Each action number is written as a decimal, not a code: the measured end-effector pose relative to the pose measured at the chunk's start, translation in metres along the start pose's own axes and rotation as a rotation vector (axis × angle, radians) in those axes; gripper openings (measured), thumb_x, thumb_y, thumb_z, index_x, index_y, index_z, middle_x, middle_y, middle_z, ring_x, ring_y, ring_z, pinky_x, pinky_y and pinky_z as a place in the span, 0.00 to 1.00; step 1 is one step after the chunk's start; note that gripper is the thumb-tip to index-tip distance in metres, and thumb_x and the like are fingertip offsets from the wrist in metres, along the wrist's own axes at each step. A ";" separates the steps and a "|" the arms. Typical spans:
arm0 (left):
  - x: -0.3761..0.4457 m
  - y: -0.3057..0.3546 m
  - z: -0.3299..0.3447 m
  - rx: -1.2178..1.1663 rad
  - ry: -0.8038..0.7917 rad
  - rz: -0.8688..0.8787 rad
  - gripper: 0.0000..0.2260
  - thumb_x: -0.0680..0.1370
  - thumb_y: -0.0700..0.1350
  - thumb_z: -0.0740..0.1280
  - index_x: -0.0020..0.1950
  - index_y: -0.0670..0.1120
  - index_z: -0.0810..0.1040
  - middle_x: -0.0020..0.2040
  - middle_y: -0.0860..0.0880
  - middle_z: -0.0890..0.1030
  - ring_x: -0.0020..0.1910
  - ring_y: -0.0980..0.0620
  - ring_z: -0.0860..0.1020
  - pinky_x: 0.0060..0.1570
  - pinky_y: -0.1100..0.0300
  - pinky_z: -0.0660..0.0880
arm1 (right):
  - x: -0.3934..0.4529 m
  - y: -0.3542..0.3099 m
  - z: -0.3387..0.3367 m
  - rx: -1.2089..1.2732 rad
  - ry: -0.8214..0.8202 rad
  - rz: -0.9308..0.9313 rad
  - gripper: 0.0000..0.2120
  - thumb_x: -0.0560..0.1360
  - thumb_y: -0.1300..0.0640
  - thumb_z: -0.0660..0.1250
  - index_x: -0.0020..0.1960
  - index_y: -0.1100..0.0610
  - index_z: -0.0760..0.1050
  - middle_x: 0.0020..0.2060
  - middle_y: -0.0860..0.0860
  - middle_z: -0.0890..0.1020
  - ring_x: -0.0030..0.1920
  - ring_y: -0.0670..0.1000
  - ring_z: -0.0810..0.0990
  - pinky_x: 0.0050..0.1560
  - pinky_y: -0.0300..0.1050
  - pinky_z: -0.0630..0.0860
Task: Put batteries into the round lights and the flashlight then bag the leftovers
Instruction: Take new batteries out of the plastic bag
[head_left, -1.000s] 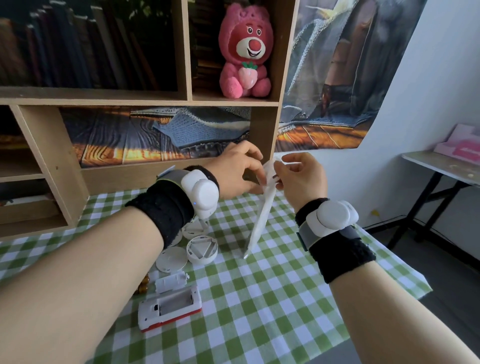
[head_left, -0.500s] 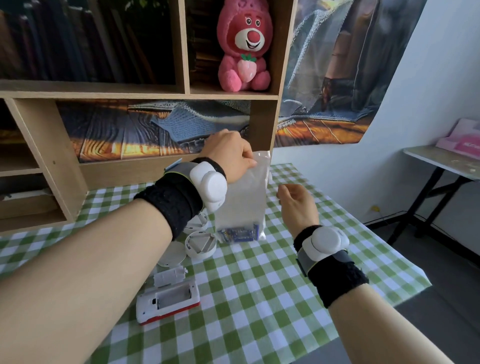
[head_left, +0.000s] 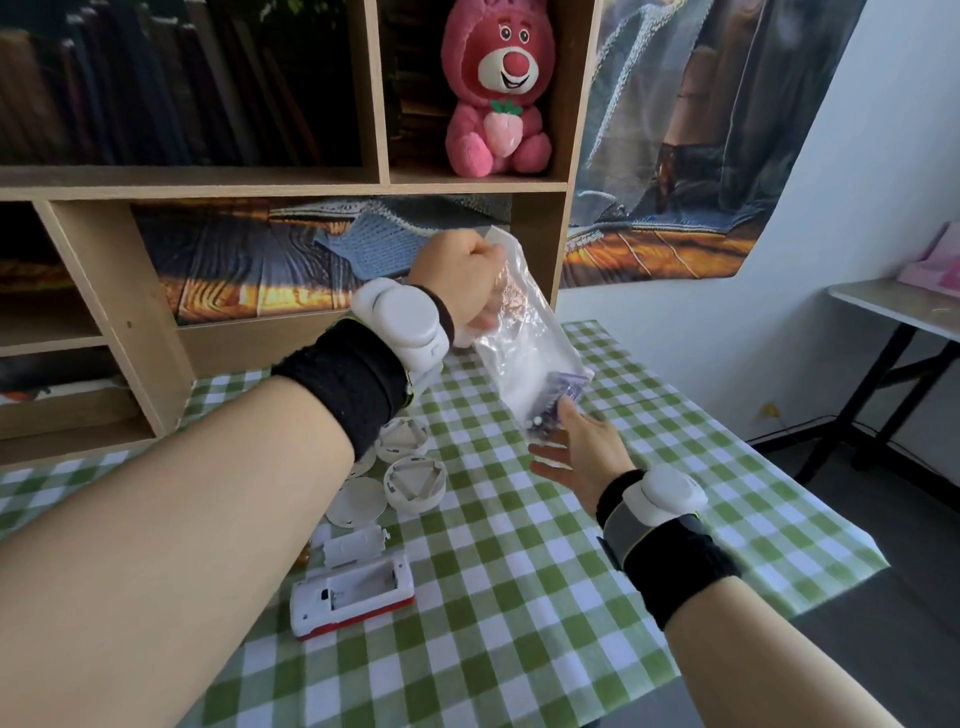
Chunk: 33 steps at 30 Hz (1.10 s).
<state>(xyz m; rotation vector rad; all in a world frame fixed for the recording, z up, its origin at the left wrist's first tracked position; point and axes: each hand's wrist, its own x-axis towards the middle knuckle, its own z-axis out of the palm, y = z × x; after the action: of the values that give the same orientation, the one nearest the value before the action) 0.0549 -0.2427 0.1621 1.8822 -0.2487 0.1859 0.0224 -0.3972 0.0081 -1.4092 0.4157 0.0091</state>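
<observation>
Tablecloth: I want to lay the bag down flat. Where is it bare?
Bare checks lie right of the flashlight and round lights, out to the tablecloth edge. It is crowded under the left hand, which grips the bag.

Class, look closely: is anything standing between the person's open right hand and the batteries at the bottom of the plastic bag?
Only the plastic bag itself. The left hand grips its top; the batteries lie inside its lower end, just above the right hand.

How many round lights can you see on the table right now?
2 clearly: one round light lies open side up beside a flat round cover; another round light sits just behind it. The left forearm may hide more.
</observation>
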 end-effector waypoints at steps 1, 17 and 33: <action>-0.003 0.001 -0.001 0.020 -0.016 -0.001 0.09 0.83 0.42 0.59 0.48 0.41 0.77 0.41 0.41 0.75 0.37 0.45 0.75 0.40 0.51 0.76 | -0.001 0.000 0.000 0.075 -0.007 0.020 0.20 0.81 0.44 0.60 0.60 0.60 0.77 0.51 0.57 0.83 0.52 0.58 0.83 0.50 0.54 0.82; -0.001 -0.037 0.004 0.006 -0.117 -0.172 0.09 0.83 0.48 0.55 0.49 0.49 0.73 0.56 0.45 0.82 0.50 0.48 0.84 0.51 0.41 0.80 | 0.005 -0.001 -0.026 0.142 0.206 -0.073 0.10 0.84 0.53 0.56 0.54 0.54 0.75 0.54 0.56 0.80 0.49 0.60 0.84 0.41 0.57 0.84; -0.010 -0.086 0.007 -0.343 -0.153 -0.345 0.11 0.83 0.44 0.62 0.60 0.40 0.77 0.57 0.38 0.83 0.54 0.43 0.83 0.56 0.40 0.78 | 0.017 -0.016 -0.050 -0.028 0.296 -0.187 0.06 0.81 0.58 0.59 0.46 0.56 0.73 0.49 0.59 0.82 0.46 0.58 0.84 0.48 0.57 0.83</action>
<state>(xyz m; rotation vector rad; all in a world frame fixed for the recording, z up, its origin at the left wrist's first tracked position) 0.0681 -0.2222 0.0782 1.5687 -0.0506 -0.2239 0.0280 -0.4519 0.0132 -1.4772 0.5274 -0.3505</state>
